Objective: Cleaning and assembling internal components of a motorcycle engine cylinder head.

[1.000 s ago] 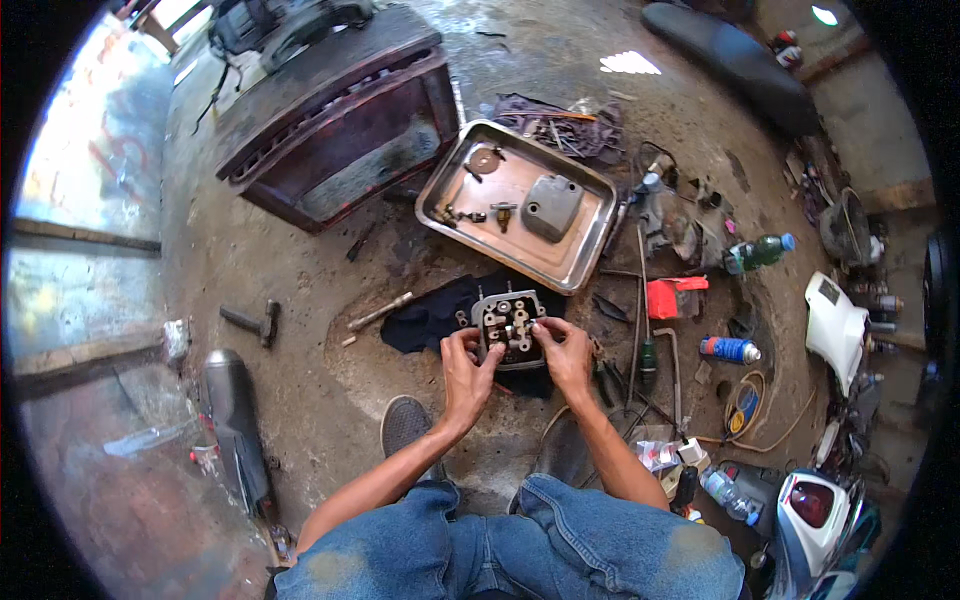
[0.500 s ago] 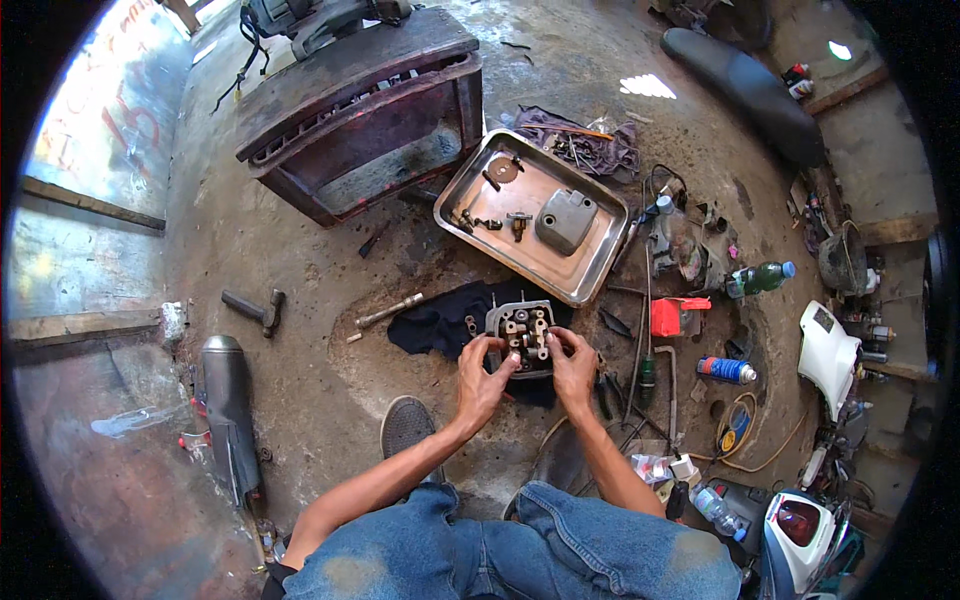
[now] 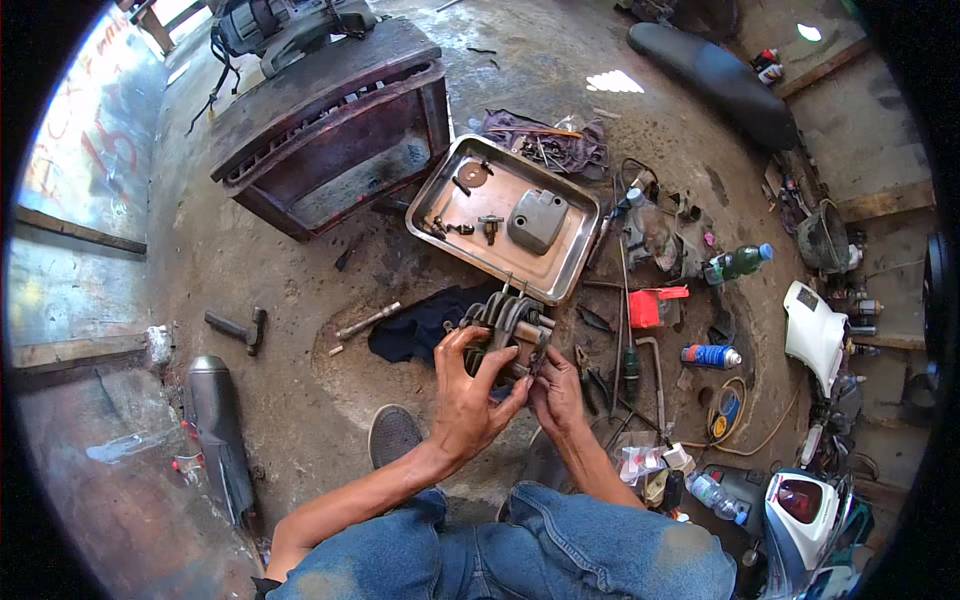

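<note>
A finned metal engine cylinder head (image 3: 508,325) is tipped up on its side, with long studs pointing away from me. My left hand (image 3: 470,390) grips it from the left, fingers curled over its near part. My right hand (image 3: 553,390) holds its lower right with fingertips pressed on it. A dark cloth (image 3: 400,335) lies around and behind it. Just beyond, a steel tray (image 3: 544,272) holds a grey cover (image 3: 537,225), a brown disc (image 3: 473,175) and several small dark parts.
A wooden cabinet (image 3: 330,140) stands back left. A hammer (image 3: 235,330) and exhaust muffler (image 3: 215,420) lie left. At right are long tools, a red box (image 3: 650,305), green bottle (image 3: 735,262), spray can (image 3: 712,355), white fairing (image 3: 810,330) and black seat (image 3: 710,85).
The cylinder head has been lifted and turned from flat, valve gear up, to on its side with fins showing. My left hand has moved higher around it; my right hand has shifted lower.
</note>
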Demonstrator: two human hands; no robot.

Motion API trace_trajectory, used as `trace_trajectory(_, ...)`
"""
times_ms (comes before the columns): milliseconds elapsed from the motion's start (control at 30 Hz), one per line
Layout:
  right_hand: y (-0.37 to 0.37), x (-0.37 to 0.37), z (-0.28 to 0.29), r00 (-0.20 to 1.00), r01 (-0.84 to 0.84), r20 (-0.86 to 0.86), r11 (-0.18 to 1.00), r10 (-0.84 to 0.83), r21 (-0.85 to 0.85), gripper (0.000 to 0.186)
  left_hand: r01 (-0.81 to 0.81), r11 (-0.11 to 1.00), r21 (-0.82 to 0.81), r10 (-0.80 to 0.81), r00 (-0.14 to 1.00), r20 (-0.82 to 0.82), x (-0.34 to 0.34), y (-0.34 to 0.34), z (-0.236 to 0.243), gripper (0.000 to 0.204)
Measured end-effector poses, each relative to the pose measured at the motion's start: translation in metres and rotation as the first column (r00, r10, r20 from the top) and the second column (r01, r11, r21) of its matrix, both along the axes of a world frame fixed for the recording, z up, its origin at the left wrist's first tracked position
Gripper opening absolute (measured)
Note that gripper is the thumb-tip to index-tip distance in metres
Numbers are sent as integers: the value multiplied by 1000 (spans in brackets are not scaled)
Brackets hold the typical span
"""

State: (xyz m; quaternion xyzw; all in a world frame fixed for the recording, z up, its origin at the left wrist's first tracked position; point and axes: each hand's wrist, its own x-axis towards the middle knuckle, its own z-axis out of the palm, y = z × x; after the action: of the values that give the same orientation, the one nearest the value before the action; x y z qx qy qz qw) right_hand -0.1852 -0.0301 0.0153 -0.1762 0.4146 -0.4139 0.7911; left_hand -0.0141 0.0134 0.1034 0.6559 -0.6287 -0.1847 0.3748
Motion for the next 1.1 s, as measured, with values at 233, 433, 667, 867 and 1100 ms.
trace_trajectory(233,13,12,31,994,59,86,986,-73,157,39,-23,985,-173,6,995,-102,2,-8,11,75)
trace_trajectory(433,18,1,17,991,115,56,984,-124,138,31,-10,997,-81,1,994,-109,1,-10,10,82)
trace_trajectory(667,0,13,60,857,9,-496,965,-143,-263,27,-42,993,106,89,864,-496,22,-11,-30,69)
trace_trajectory(867,-10,4,10,669,-123,-724,936,-166,-329,22,79,967,244,165,533,-830,14,-15,-77,60)
trace_trajectory(1100,-13,0,-29,612,-168,-788,962,-69,-215,21,71,934,350,225,644,-731,9,-7,-129,62)
